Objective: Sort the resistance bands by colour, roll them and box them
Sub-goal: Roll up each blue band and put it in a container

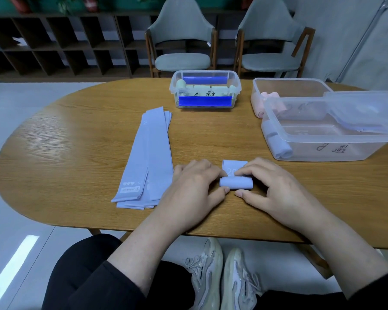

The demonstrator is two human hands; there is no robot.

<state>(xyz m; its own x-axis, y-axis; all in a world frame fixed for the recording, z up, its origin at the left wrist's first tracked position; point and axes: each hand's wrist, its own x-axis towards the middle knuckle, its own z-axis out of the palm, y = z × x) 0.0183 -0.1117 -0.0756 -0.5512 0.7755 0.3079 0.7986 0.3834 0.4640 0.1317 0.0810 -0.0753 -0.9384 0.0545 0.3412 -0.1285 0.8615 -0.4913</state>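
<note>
Head view | both hands, left (194, 186) and right (270, 186), fingers curled round a lilac band (235, 183) near the tabletop (76, 135) front edge, almost rolled | risk: loosen up and the roll probably springs open before it reaches the box (327, 148)

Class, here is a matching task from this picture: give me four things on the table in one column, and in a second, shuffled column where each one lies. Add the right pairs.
Things
1. lavender roll
2. flat lavender bands
3. pink rolls
4. pale green rolls

Places
A. in the far box with blue clips
B. between the left hand and right hand
C. stacked left of the hands
D. in the far right clear box

Pairs: 1-B, 2-C, 3-D, 4-A
</note>
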